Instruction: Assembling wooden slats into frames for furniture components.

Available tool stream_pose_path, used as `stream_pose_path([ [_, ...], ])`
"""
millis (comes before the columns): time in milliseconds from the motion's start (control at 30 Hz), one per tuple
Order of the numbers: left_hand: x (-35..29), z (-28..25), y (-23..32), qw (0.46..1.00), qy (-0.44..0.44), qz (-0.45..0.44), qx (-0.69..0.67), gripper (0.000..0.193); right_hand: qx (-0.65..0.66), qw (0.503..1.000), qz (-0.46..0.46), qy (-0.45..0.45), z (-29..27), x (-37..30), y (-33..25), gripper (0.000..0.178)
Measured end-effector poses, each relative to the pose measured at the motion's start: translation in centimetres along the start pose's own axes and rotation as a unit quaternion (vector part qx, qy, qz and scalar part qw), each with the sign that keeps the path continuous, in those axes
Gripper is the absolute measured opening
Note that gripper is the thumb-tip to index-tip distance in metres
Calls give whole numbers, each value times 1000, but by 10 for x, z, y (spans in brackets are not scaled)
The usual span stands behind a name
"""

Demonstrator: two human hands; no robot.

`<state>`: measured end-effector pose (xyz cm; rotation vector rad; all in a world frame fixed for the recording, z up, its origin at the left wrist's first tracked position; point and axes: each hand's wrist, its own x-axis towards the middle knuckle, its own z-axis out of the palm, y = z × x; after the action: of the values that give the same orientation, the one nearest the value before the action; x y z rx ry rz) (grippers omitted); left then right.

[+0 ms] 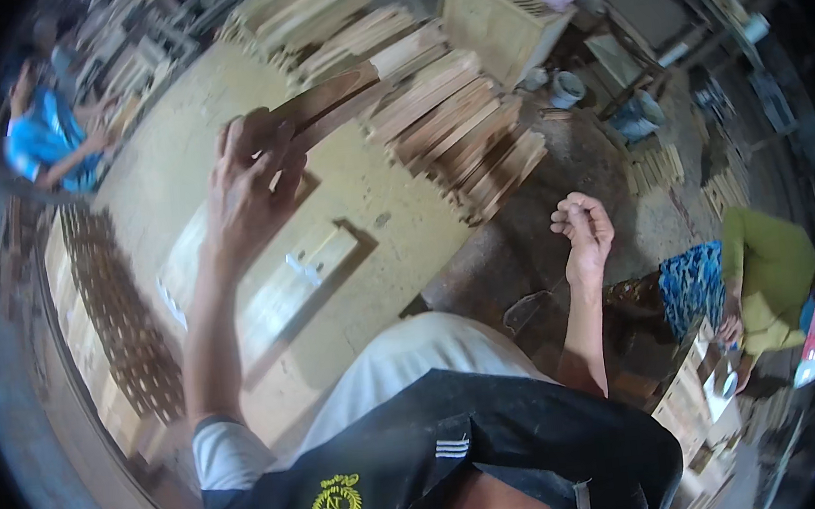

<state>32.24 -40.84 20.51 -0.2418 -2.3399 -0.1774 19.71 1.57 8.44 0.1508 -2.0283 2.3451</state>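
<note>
- The wooden slat (331,94) is in your left hand (255,171), raised above the tabletop (220,101); your fingers are clamped on its near end, and its far end points away from you toward the piled pieces.
- Gripping it by one end leaves most of its length free, probably so you can swing or turn it without your palm getting in the way.
- Your right hand (583,229) hangs out past the tabletop's edge, its fingers curled in toward the thumb. Nothing shows in them; you cannot tell from here whether the tips meet. Held out there, it seems kept clear of the slat.
- Below your left hand, a pale board (294,289) lies flat in front of you, with glare on its face; its spot near your body likely keeps it within easy reach.
- Beyond it, the slat pile (459,124) sits along the tabletop's right edge, pieces laid roughly side by side, which seems to leave the middle free for handling.
- To your left stands a gapped stack (126,308) of wooden pieces, perhaps spaced to keep it orderly.
- Farther out, a co-worker in blue (48,136) is at upper left, another in a green top (767,262) at right.
</note>
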Motion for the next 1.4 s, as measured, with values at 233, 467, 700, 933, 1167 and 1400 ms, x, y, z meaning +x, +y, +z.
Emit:
stream_pose_path([
  [233,-13,-110,74,976,-214,43,6,28,-105,851,-261,-444,175,-28,-53,46],
  [467,-54,-100,53,977,-211,10,5,57,-103,665,-114,-731,280,-28,34,39],
  [700,-144,3,26,814,117,-481,-305,89,-81,704,9,-705,305,-53,103,33],
  [933,-148,43,28,817,292,-460,-189,31,-64,653,-74,-751,325,-47,130,33],
  [1167,-150,45,44,820,332,-429,-183,24,-44,667,-146,-729,315,-53,127,24],
  [1400,-167,55,58,816,315,-437,-207,31,-168,620,-205,-738,304,-56,148,26],
])
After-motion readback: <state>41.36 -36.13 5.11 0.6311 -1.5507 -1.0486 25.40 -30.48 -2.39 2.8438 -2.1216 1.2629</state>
